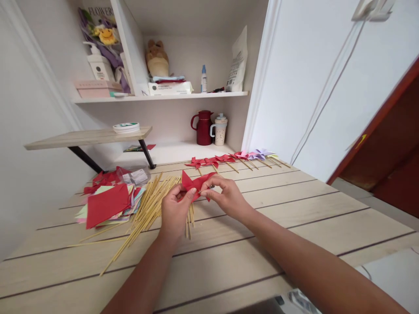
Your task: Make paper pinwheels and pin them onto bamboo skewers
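Observation:
Above the middle of the table, my left hand [175, 207] is closed on a red paper pinwheel [188, 182] with folded blades. My right hand [227, 196] pinches at the pinwheel's centre, thumb and forefinger together on a small gold-coloured piece, too small to name surely. Part of the paper is hidden behind the fingers. Thin wooden sticks [147, 218] lie in a loose pile left of my hands, some reaching beneath them. Beside that pile is a stack of coloured paper squares [108, 205], a red one on top.
Behind my hands runs a row of pinwheels on sticks [225, 160], red through pink and purple to yellow. A clear plastic bag [135, 176] lies behind the paper. A small raised shelf [88, 137] stands back left. A red jug [204, 128] and a cup [220, 130] stand behind.

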Tool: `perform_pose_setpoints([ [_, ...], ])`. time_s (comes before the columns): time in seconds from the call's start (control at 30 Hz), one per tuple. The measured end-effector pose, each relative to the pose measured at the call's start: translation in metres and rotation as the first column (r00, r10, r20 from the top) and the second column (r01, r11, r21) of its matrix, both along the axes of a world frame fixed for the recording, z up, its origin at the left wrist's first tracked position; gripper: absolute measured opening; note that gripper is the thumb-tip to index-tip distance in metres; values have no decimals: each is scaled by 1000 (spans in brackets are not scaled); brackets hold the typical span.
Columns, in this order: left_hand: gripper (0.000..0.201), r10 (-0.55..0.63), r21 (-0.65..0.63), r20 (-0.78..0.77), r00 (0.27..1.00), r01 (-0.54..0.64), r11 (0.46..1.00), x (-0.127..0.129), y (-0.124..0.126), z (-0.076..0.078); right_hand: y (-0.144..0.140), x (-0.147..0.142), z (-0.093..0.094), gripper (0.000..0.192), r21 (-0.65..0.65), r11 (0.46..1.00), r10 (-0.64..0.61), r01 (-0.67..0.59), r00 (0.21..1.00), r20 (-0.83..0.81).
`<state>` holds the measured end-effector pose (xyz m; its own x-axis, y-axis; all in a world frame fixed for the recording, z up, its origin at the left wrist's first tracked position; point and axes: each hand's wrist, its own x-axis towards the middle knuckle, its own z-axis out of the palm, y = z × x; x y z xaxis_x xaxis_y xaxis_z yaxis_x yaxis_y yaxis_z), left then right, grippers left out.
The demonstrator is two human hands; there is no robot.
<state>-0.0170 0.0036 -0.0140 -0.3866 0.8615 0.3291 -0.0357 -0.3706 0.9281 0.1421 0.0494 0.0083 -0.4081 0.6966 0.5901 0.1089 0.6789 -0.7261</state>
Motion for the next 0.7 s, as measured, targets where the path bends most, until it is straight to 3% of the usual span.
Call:
perform_pose_setpoints([
  [0.7, 17, 55, 45, -35, 998, -54, 998, 6, -5, 6, -3, -1, 2, 16, 111, 993, -47, 44, 999, 21],
])
